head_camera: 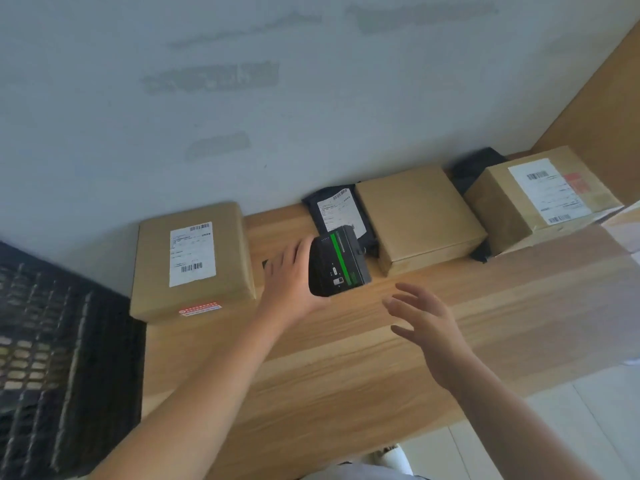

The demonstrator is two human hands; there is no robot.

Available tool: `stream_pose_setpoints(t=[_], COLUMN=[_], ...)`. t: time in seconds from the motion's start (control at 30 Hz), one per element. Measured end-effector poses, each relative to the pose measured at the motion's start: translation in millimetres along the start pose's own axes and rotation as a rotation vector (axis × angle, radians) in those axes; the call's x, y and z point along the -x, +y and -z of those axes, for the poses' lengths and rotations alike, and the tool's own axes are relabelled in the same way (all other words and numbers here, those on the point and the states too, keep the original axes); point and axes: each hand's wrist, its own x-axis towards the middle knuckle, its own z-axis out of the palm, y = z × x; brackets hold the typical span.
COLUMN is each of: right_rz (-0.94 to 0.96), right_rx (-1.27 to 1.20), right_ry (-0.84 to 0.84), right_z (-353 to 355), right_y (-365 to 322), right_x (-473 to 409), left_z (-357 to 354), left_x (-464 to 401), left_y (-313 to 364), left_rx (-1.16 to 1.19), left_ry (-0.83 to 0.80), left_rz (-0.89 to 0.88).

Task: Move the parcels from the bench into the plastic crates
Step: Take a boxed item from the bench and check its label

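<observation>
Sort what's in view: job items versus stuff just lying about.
Job: labelled box, plain box, right box, black mailer, black crate, bench.
Not the job: handheld device gripped by left hand; small white item on the floor.

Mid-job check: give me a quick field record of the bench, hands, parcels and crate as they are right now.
left hand: grip on a black scanner with a green stripe, held over the bench
right hand: open, empty, above the bench
parcels on bench: labelled brown box; black mailer; plain brown box; taped labelled box
crate: black, at left of the bench; contents cannot be told
</observation>
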Motion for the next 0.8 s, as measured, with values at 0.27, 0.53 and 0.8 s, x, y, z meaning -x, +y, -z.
stream_pose_setpoints(t=[0.27, 0.53, 0.8], right_rz=[0.191, 0.053, -0.234], right_rx=[0.231, 0.135, -0.008], right_ry=[-0.167, -0.198, -0.289], right_z=[38, 82, 101], right_y=[7, 33, 30], right_x=[18, 17, 29], left_z=[-48, -85, -119], left_x=[112, 176, 222], left_y=[87, 116, 136], left_rx=[0.024, -0.016, -0.352], left_ry=[0.177, 0.274, 0.544], left_rz=[0.162, 0.190, -0.028])
